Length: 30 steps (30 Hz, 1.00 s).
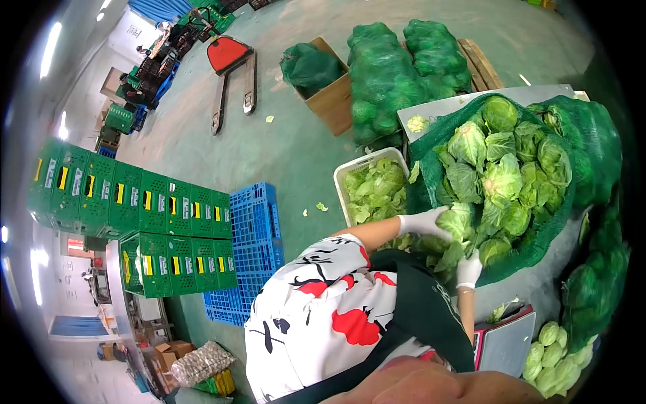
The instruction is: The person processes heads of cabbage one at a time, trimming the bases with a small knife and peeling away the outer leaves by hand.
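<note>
Both my hands wear white gloves and hold one cabbage (457,221) between them, in front of my dark apron. My left hand (426,224) presses on its upper left side, and my right hand (469,271) grips it from the lower right. Just beyond lies an opened green mesh bag (545,238) full of cabbages (501,178) on a metal table. To the left of the bag stands a white basket (342,192) with loose green leaves (369,188) in it.
Full mesh bags (383,77) stand behind the table, beside a cardboard box (330,104). More bags (595,151) lie at the right. Green crates (148,202) are stacked by a blue pallet (259,232). A grey scale (506,342) and trimmed cabbages (555,357) are lower right.
</note>
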Each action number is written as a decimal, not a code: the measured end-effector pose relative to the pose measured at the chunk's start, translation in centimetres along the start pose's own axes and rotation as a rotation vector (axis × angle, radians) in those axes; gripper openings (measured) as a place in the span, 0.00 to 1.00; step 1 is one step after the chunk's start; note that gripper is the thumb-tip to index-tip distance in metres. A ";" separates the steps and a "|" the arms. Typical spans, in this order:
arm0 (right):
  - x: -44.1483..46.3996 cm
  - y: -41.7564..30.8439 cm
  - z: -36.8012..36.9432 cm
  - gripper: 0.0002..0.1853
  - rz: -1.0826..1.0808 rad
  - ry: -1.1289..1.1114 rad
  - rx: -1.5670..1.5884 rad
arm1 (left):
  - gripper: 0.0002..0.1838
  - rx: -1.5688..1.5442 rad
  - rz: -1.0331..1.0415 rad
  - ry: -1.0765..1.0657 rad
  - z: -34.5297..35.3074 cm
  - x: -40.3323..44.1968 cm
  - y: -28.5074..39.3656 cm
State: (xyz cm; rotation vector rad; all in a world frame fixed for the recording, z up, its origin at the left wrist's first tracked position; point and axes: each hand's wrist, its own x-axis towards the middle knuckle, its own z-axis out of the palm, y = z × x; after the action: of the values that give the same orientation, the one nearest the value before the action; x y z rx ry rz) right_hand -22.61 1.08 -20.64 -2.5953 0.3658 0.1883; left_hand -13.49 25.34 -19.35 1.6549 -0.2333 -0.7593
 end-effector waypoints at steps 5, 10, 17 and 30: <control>-1.7 0.5 2.1 0.22 0.047 0.086 -0.016 | 0.68 0.292 -0.283 0.097 1.4 0.7 -2.3; 0.1 2.7 2.7 0.21 0.005 0.125 0.081 | 0.55 -0.327 -0.327 0.049 -0.5 -1.8 -1.7; -0.2 -1.8 -3.3 0.22 -0.030 0.208 0.047 | 0.57 0.132 -0.042 0.184 1.4 0.3 0.4; -3.5 -2.0 -3.1 0.26 0.201 0.052 0.355 | 0.76 0.537 -0.099 0.164 2.1 0.8 3.2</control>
State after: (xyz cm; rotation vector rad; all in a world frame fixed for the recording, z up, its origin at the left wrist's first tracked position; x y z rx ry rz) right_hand -25.12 1.98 -16.36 -2.2159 0.6206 0.1128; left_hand -13.30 22.45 -16.76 2.2399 -0.2538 -0.6635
